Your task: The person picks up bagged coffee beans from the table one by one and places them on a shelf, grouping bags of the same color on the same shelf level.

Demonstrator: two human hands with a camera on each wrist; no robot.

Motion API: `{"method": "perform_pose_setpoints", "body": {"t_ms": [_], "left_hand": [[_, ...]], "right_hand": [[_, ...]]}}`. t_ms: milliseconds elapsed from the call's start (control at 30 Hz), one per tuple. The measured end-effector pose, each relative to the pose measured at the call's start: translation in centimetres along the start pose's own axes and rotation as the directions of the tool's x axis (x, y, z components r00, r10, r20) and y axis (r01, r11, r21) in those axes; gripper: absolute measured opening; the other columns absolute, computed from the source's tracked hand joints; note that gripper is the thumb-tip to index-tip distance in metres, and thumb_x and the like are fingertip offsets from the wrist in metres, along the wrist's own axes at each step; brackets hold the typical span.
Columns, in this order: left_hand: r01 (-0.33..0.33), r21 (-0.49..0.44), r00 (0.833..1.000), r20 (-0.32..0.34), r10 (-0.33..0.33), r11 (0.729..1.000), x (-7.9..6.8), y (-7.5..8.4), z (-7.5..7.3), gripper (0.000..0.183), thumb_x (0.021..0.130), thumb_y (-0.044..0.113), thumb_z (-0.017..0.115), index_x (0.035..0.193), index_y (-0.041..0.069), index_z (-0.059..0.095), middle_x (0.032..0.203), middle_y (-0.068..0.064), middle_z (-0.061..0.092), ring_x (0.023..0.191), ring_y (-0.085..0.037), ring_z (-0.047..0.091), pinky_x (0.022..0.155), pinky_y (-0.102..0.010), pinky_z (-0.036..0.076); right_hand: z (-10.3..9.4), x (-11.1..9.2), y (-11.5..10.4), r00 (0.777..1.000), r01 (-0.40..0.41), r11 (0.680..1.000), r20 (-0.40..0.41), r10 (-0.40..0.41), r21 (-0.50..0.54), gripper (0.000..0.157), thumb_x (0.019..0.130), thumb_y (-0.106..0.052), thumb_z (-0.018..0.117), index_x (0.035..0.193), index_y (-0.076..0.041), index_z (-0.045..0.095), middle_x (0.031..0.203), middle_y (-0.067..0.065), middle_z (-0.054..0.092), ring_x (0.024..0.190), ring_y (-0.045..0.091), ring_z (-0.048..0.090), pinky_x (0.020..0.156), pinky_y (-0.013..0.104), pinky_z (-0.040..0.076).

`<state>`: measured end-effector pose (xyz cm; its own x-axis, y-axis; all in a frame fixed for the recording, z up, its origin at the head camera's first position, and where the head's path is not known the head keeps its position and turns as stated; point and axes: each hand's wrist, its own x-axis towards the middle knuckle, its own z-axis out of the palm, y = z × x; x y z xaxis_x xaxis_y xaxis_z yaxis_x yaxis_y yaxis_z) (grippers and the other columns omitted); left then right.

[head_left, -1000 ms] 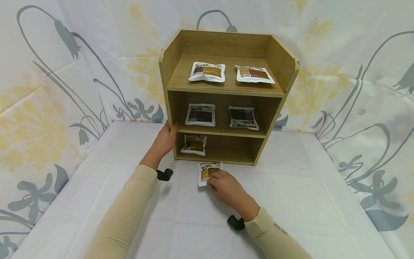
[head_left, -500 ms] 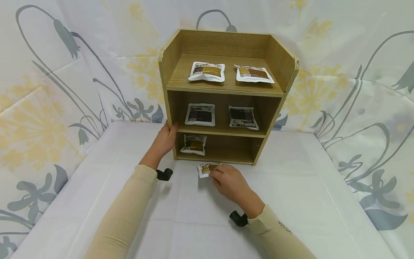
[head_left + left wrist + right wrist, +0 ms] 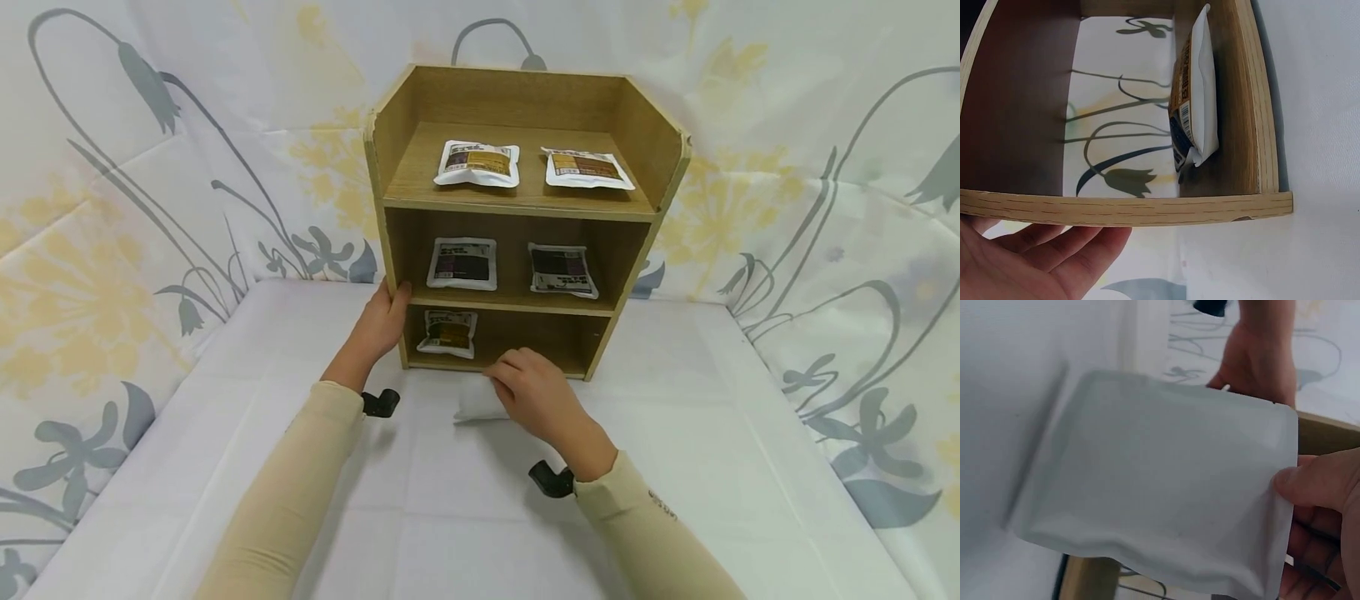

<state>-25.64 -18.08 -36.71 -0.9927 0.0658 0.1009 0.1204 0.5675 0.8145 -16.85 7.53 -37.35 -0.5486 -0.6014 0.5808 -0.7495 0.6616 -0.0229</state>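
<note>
A flat white pouch (image 3: 478, 400) is pinched by its edge between the thumb and fingers of my right hand (image 3: 538, 398), just in front of the shelf's lowest opening. Its plain white back (image 3: 1160, 481) faces the right wrist camera. My left hand (image 3: 378, 325) holds the left side panel of the small wooden shelf (image 3: 517, 208), thumb at the front edge. In the left wrist view the fingers (image 3: 1085, 253) lie along the panel's outer side. Inside the bottom compartment, at the left, lies a pouch with a yellow and brown label (image 3: 448, 333).
Two pouches with yellow labels, a left one (image 3: 477, 164) and a right one (image 3: 587, 169), lie on the top board. Two dark-labelled pouches, one left (image 3: 462, 264) and one right (image 3: 562, 270), lie in the middle compartment. A white cloth (image 3: 675, 467) covers the table.
The pouch in my right hand has tilted, so its printed label is hidden and its white back shows. The right hand has risen slightly towards the bottom compartment. My left hand keeps its place.
</note>
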Motion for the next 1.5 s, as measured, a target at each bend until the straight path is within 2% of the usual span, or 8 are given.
{"method": "perform_pose_setpoints", "body": {"t_ms": [267,700,1167,1500], "left_hand": [[-0.002,0.003,1.0,-0.001,0.002,1.0,0.0,0.2,0.0,0.065,0.095,0.053,0.018,0.146,0.013,0.013,0.143,-0.019,0.033,0.129,-0.034,0.037,0.103,-0.05,0.032],[0.003,-0.002,1.0,-0.003,-0.003,1.0,0.3,-0.2,0.2,0.067,0.094,0.056,0.017,0.146,0.014,0.013,0.144,-0.017,0.032,0.13,-0.032,0.037,0.105,-0.049,0.031],[-0.002,-0.002,1.0,0.0,0.002,1.0,-0.3,0.0,0.0,0.065,0.095,0.053,0.017,0.146,0.014,0.011,0.145,-0.017,0.03,0.131,-0.033,0.034,0.106,-0.05,0.03],[-0.006,-0.007,1.0,0.001,0.006,1.0,0.0,0.0,0.0,0.066,0.094,0.055,0.017,0.146,0.014,0.011,0.145,-0.017,0.03,0.132,-0.032,0.034,0.106,-0.049,0.03]], "right_hand": [[-1.5,1.3,0.9,0.998,-0.033,0.999,0.054,0.032,0.025,0.01,0.083,-0.01,0.065,0.09,-0.013,0.07,0.087,-0.001,0.064,0.079,0.013,0.058,0.069,0.024,0.05],[-3.4,2.4,3.0,0.987,-0.115,0.993,0.114,0.116,-0.022,0.011,0.084,-0.01,0.063,0.094,-0.011,0.07,0.087,0.001,0.064,0.081,0.016,0.059,0.072,0.029,0.051],[-3.3,1.9,5.3,0.979,-0.174,0.982,0.095,0.18,-0.074,0.011,0.083,-0.009,0.063,0.092,-0.009,0.07,0.082,0.003,0.063,0.076,0.018,0.058,0.068,0.03,0.051],[-2.7,1.2,7.0,0.983,-0.184,0.974,-0.021,0.183,-0.135,0.01,0.08,-0.005,0.063,0.086,-0.006,0.07,0.08,0.005,0.065,0.075,0.021,0.06,0.067,0.032,0.051]]}}
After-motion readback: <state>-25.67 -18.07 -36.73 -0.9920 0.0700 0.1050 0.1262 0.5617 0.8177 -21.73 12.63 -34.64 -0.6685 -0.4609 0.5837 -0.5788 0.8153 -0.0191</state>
